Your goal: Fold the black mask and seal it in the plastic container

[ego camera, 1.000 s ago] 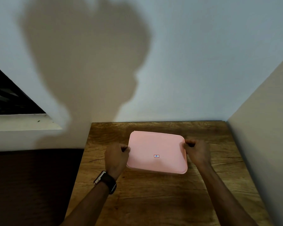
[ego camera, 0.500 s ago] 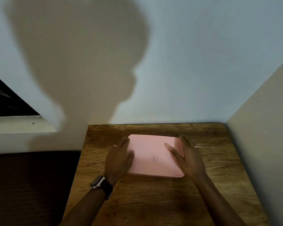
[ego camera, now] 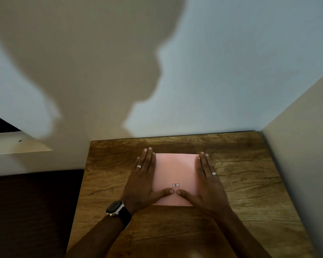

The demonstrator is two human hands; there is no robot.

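Observation:
A pink lid point(ego camera: 175, 170) covers the plastic container in the middle of the wooden table point(ego camera: 250, 183). My left hand point(ego camera: 143, 181) lies flat on the lid's left edge, fingers straight and pointing away from me. My right hand point(ego camera: 207, 183) lies flat on the right edge in the same way. Both thumbs point inward and nearly meet on the lid's near part, just below a small label point(ego camera: 175, 185). The container body and the black mask are hidden under the lid.
A wall closes the table's far side and another wall point(ego camera: 302, 146) runs along its right side. The table's left edge drops off to a dark floor point(ego camera: 32, 211). A white ledge point(ego camera: 13, 144) juts out at the left.
My hands gripped the lid's left and right edges a second ago; now they lie flat on top, thumbs together. The view has tilted down and closer over the lid.

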